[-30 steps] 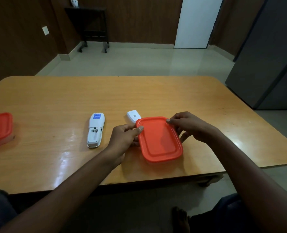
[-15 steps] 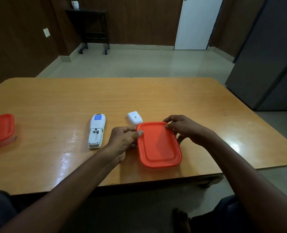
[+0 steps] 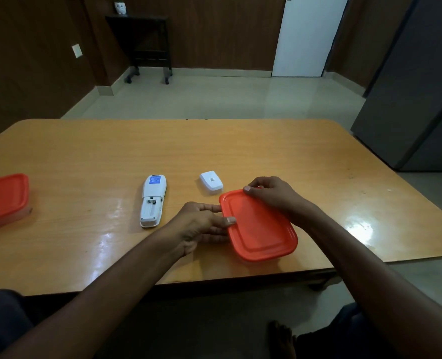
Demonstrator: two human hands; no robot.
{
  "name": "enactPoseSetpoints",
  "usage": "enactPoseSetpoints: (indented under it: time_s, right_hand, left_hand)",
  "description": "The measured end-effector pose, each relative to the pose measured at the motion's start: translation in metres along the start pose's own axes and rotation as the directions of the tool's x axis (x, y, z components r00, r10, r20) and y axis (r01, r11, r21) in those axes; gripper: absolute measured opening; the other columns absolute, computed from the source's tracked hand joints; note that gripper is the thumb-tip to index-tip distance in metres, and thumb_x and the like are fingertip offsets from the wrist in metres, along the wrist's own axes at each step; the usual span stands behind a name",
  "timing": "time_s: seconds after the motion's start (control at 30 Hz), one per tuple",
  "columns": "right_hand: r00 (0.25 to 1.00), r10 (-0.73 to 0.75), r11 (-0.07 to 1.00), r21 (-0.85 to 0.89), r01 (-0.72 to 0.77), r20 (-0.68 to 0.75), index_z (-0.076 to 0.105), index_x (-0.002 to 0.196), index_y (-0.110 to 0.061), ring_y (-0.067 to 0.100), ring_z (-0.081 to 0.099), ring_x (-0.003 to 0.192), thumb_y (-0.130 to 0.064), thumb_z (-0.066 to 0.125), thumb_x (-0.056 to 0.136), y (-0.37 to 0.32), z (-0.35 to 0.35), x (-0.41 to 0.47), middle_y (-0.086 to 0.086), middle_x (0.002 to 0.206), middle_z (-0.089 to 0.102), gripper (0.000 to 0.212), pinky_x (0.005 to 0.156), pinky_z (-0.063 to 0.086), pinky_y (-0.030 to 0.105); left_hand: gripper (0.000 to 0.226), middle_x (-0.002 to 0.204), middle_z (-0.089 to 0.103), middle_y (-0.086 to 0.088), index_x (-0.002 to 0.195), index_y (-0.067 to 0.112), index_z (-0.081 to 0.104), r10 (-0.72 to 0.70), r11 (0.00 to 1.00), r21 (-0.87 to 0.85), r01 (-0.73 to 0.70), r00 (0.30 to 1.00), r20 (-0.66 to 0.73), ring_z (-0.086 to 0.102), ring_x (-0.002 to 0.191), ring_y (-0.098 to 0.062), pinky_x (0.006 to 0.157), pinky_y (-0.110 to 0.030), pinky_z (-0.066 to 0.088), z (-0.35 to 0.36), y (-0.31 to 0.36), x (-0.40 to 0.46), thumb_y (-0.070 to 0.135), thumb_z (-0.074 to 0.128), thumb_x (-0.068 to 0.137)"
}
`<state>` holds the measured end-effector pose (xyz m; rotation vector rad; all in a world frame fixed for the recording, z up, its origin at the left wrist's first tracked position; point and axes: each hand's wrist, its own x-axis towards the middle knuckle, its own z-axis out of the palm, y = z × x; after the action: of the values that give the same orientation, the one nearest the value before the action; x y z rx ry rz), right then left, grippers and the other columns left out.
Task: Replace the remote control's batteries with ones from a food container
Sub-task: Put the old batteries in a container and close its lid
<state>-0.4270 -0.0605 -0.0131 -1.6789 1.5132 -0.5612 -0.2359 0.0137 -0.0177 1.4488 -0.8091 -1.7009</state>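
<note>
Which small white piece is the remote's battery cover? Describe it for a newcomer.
On the wooden table, look between the white remote control and the orange-lidded food container. The small white rounded plastic cover lies just beyond the container's far corner, shorter than the remote, with a tiny dark mark.

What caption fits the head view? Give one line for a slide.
Both hands, left and right, grip the orange-lidded food container beside the opened remote control and its battery cover.

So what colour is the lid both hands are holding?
Orange-red lid, plain, clearest in the head view.
</note>
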Motion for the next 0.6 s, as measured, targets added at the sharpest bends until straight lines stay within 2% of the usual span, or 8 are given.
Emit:
enactPoseSetpoints:
  time_s: [0.1,0.17,0.27,0.33,0.4,0.47,0.53,0.6]
  right_hand:
    - [1.000,0.006,1.000,0.030,-0.006,-0.011,0.073,0.103,-0.015,0.033,0.068,0.101,-0.036,0.063,0.096,0.000,0.008,0.004,0.014,0.109,0.070,0.025,0.090,0.057,0.050]
    - [1.000,0.008,0.999,0.054,-0.007,-0.024,0.073,0.098,-0.014,0.036,0.068,0.098,-0.036,0.065,0.095,0.004,0.010,0.006,0.019,0.107,0.070,0.024,0.087,0.056,0.051]
    - [0.991,-0.028,0.999,0.034,0.033,-0.130,0.075,0.096,-0.021,0.025,0.062,0.093,-0.038,0.067,0.093,0.009,0.014,0.006,0.010,0.099,0.065,0.019,0.079,0.053,0.039]
    - [0.977,-0.114,0.992,-0.079,0.101,-0.182,0.073,0.114,-0.026,0.021,0.058,0.106,-0.039,0.066,0.094,0.008,0.015,0.001,0.005,0.112,0.057,0.025,0.085,0.048,0.031]
    - [0.985,-0.153,0.979,-0.148,0.140,-0.078,0.056,0.140,-0.028,0.021,0.051,0.124,-0.044,0.067,0.092,0.004,0.008,-0.006,0.005,0.134,0.049,0.051,0.098,0.045,0.032]
    - [0.988,-0.106,0.985,-0.123,0.120,0.114,0.036,0.153,-0.030,0.020,0.040,0.136,-0.050,0.073,0.084,0.000,-0.006,-0.018,-0.001,0.151,0.036,0.081,0.105,0.041,0.036]
    - [0.953,-0.056,0.986,-0.135,0.100,0.297,0.026,0.156,-0.033,0.020,0.031,0.143,-0.049,0.083,0.071,0.002,-0.025,-0.028,-0.007,0.160,0.025,0.104,0.107,0.039,0.037]
    - [0.913,-0.003,0.983,-0.168,0.078,0.407,0.019,0.158,-0.035,0.019,0.029,0.146,-0.045,0.092,0.055,0.007,-0.043,-0.036,-0.010,0.162,0.020,0.126,0.111,0.040,0.041]
  left_hand:
    - [0.032,0.085,0.077,-0.018,0.104,0.004,0.066,0.019,1.000,-0.005,-0.019,1.000,-0.020,0.074,0.069,-0.028,0.061,-0.036,0.064,0.001,-0.003,0.003,-0.007,0.079,0.077]
    - [0.032,0.082,0.076,-0.017,0.106,0.003,0.066,0.024,1.000,0.003,-0.024,1.000,-0.013,0.074,0.067,-0.027,0.060,-0.035,0.064,0.001,-0.002,0.004,-0.007,0.078,0.078]
    - [0.053,0.094,0.073,-0.020,0.123,0.005,0.057,0.073,0.997,0.013,-0.073,0.996,-0.042,0.073,0.069,-0.028,0.058,-0.035,0.063,0.000,0.001,0.001,-0.006,0.079,0.077]
    - [0.071,0.109,0.065,-0.015,0.136,0.017,0.045,0.223,0.970,0.117,-0.215,0.973,-0.063,0.071,0.071,-0.026,0.054,-0.033,0.060,-0.002,-0.004,0.000,-0.004,0.079,0.078]
    - [0.080,0.131,0.050,-0.003,0.147,0.033,0.038,0.419,0.840,0.385,-0.383,0.908,-0.012,0.070,0.086,-0.026,0.063,-0.037,0.061,-0.004,-0.008,0.000,0.008,0.079,0.083]
    - [0.080,0.151,0.031,0.011,0.153,0.035,0.034,0.491,0.666,0.600,-0.444,0.866,0.096,0.065,0.099,-0.021,0.076,-0.039,0.062,-0.004,-0.007,-0.001,0.027,0.077,0.086]
    - [0.096,0.161,0.015,0.020,0.158,0.031,0.024,0.405,0.593,0.686,-0.421,0.893,0.197,0.058,0.111,-0.016,0.086,-0.031,0.057,-0.005,-0.004,-0.003,0.046,0.078,0.080]
    - [0.124,0.165,0.000,0.024,0.160,0.029,0.010,0.273,0.512,0.776,-0.369,0.926,0.260,0.038,0.142,-0.017,0.111,-0.032,0.041,-0.008,-0.002,-0.004,0.061,0.082,0.065]
